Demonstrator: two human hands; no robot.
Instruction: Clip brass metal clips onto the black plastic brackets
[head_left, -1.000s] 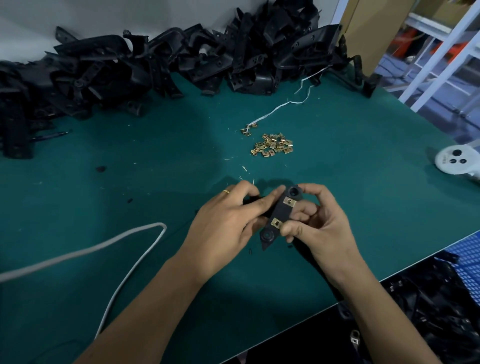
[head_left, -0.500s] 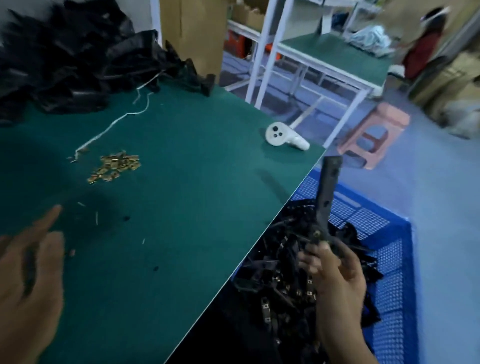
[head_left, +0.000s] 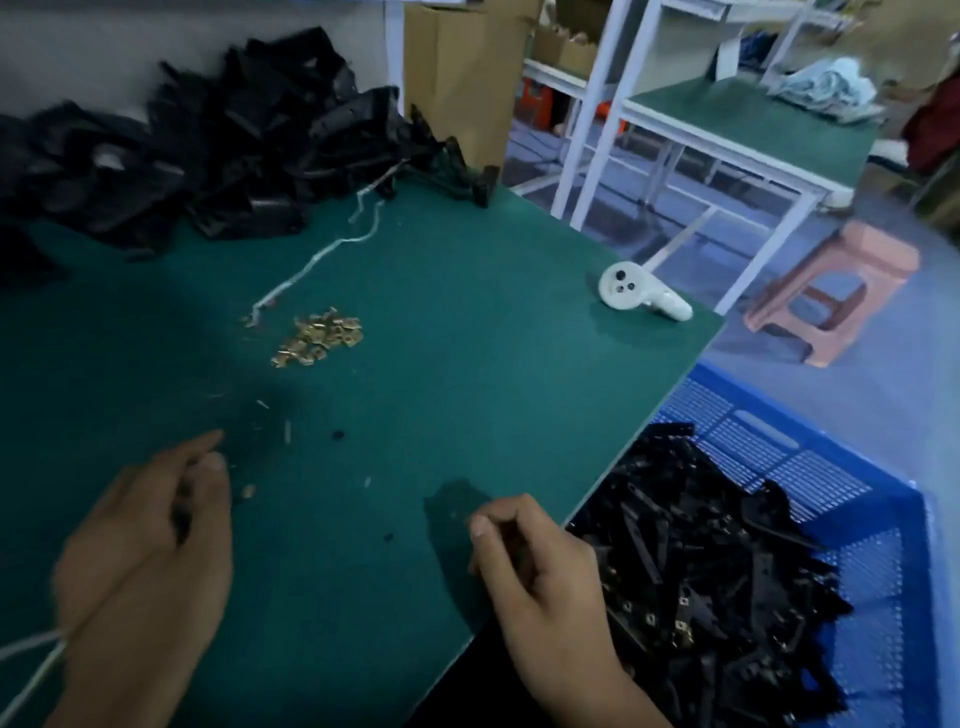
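Note:
A small heap of brass clips (head_left: 318, 338) lies on the green table (head_left: 467, 322). Unclipped black brackets (head_left: 234, 140) are piled along the back edge. Brackets with clips fitted (head_left: 717, 582) fill a blue crate (head_left: 883, 525) beside the table on the right. My left hand (head_left: 150, 540) hovers low over the table at the near left, blurred, its fingers relaxed and holding nothing I can see. My right hand (head_left: 540, 561) is over the table's near right edge next to the crate, with loosely curled fingers and nothing in them.
A white controller (head_left: 639, 293) lies near the table's right edge. A white string (head_left: 322, 254) runs from the bracket pile to the clips, and a white cable (head_left: 31, 670) passes under my left wrist. A pink stool (head_left: 841, 291) and white-framed tables stand beyond.
My right hand carried the clipped bracket to the blue crate, let it go and came back empty to the table edge. The view swung right and then partly back.

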